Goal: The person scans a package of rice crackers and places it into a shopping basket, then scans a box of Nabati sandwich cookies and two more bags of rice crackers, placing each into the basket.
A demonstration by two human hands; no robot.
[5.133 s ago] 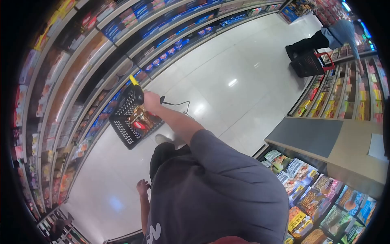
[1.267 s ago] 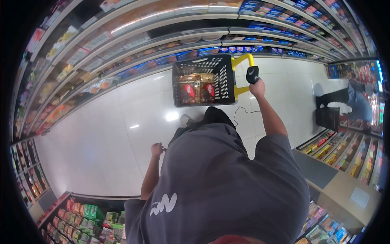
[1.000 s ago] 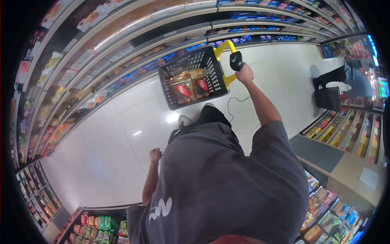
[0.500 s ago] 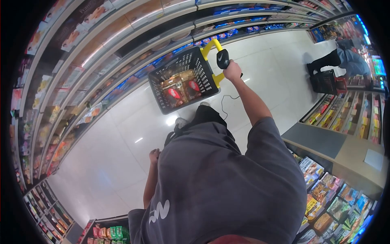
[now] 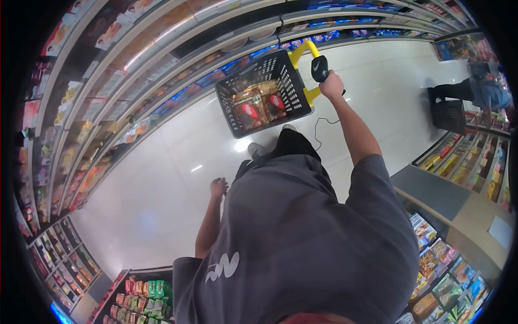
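My right hand [image 5: 332, 85] is closed around the black grip of a rolling shopping basket's yellow handle [image 5: 311, 97]. A rounded black piece [image 5: 320, 68] with a white mark sits at the grip, just beyond my fingers. The dark grey basket [image 5: 237, 129] is tilted ahead of my feet. Inside it lie brown-gold packages [image 5: 248, 114] with red oval labels. My left hand [image 5: 218, 187] hangs low beside my body, holding nothing, its fingers loosely bent and apart.
Long shelves of packaged goods [image 5: 135, 110] curve along the left and far side. A thin cord [image 5: 319, 129] shows near my feet. At right, another person [image 5: 469, 89] stands near a dark basket [image 5: 449, 116]. A counter [image 5: 431, 189] and boxed foods [image 5: 445, 286] lie lower right.
The basket and my right hand have shifted right and slightly up in the view. My left hand has risen and its fingers look looser. The other person appears farther right, leaning more.
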